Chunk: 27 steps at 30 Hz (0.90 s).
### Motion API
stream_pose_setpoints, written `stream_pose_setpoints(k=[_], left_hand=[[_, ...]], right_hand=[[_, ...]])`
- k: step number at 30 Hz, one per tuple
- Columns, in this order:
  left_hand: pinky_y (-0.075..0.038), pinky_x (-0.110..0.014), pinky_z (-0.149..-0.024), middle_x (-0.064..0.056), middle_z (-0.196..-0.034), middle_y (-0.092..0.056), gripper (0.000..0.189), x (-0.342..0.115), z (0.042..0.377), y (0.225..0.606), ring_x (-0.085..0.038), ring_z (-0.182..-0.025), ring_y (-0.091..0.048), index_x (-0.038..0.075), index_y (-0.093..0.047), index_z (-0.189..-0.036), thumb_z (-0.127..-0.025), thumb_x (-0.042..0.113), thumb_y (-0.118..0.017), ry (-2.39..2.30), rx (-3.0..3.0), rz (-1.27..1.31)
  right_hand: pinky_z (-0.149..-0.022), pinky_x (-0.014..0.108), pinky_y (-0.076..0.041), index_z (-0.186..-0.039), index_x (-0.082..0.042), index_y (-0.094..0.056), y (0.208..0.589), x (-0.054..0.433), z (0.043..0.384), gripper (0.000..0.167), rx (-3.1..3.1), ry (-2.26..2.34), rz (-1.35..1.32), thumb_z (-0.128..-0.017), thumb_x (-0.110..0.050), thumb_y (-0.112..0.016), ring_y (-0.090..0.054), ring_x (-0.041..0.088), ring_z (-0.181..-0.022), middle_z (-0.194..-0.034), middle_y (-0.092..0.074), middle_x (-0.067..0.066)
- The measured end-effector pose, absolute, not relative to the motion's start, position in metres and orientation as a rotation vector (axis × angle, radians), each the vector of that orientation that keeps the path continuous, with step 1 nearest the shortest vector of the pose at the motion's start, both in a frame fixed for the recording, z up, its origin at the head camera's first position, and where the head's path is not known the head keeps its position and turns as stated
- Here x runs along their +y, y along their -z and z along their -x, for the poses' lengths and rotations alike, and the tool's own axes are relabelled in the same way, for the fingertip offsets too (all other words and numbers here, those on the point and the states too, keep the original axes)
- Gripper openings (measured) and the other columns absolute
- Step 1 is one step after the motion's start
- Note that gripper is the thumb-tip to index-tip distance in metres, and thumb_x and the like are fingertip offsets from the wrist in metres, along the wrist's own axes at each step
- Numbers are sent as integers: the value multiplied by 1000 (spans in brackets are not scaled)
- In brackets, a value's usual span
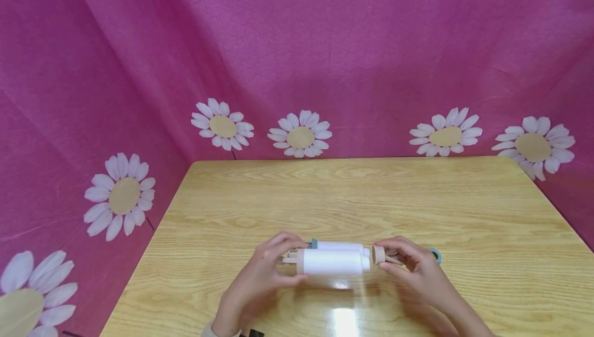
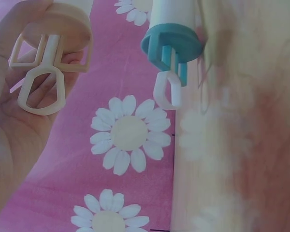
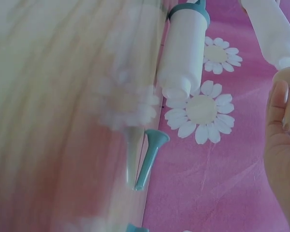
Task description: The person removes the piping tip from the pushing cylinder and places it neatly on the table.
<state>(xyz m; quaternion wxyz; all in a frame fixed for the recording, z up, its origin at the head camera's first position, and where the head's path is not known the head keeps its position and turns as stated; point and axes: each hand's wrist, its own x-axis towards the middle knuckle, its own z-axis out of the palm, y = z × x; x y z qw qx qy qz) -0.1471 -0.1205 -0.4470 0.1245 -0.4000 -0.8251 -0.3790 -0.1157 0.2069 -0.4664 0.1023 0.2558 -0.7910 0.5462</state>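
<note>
My left hand (image 1: 262, 267) grips a white syringe-like tube (image 1: 331, 262) around its beige collar (image 2: 58, 29), from which side grips and a ring-ended plunger (image 2: 41, 92) stick out. Lying level, the tube points its narrow tip right. The right hand (image 1: 417, 267) pinches a round beige cap with a stem (image 1: 378, 254) between thumb and fingers, just off that tip. Behind the gripped tube, a second white tube (image 3: 186, 48) with a teal collar (image 2: 176, 41) lies on the table. A teal flared piece with a stem (image 3: 152, 154) sits beyond its tip.
A teal ring-shaped part (image 1: 435, 255) shows on the table just past my right hand, partly hidden by it. The glossy wooden table (image 1: 352, 198) reaches back to a magenta curtain (image 1: 348, 43) printed with white flowers, which also hangs along the left and right sides.
</note>
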Motion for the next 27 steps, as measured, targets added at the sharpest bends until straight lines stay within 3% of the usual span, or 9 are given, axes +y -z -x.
stream_pose_setpoints(k=[2,7,15,20,27], left_hand=[[-59,-28,-83,-4,-113,-66,50,-120,146,449,-16,-100,-67,10,-67,-113,-68,17,-89,1109,-2408,1171],[-60,-28,-81,-3,-115,-66,50,-120,141,452,-15,-101,-65,10,-66,-114,-71,20,-88,1164,-2463,1158],[-59,-27,-81,-2,-116,-65,48,-117,135,461,-15,-103,-64,12,-65,-115,-73,22,-86,1187,-2487,1177],[-56,-18,-78,-2,-114,-65,48,-114,133,465,-14,-100,-63,13,-64,-114,-73,22,-87,1174,-2491,1214],[-55,-21,-83,0,-113,-65,46,-111,129,470,-15,-99,-63,14,-65,-112,-73,27,-86,1138,-2584,1172]], right_hand=[[-82,14,-55,-118,1,-63,466,209,116,38,-2332,-1587,-746,-82,10,-69,-62,-3,-96,-105,-68,1],[-77,14,-56,-118,-4,-64,466,212,116,39,-2328,-1586,-734,-83,10,-69,-61,-3,-95,-106,-66,-13],[-80,14,-55,-119,0,-63,467,212,117,39,-2296,-1585,-793,-82,12,-68,-61,-2,-94,-104,-66,-7],[-79,13,-55,-118,1,-63,466,212,117,36,-2312,-1570,-792,-83,10,-68,-61,-2,-93,-102,-66,-6],[-82,14,-55,-117,2,-63,467,211,117,36,-2297,-1579,-808,-82,11,-69,-63,-3,-99,-106,-67,8]])
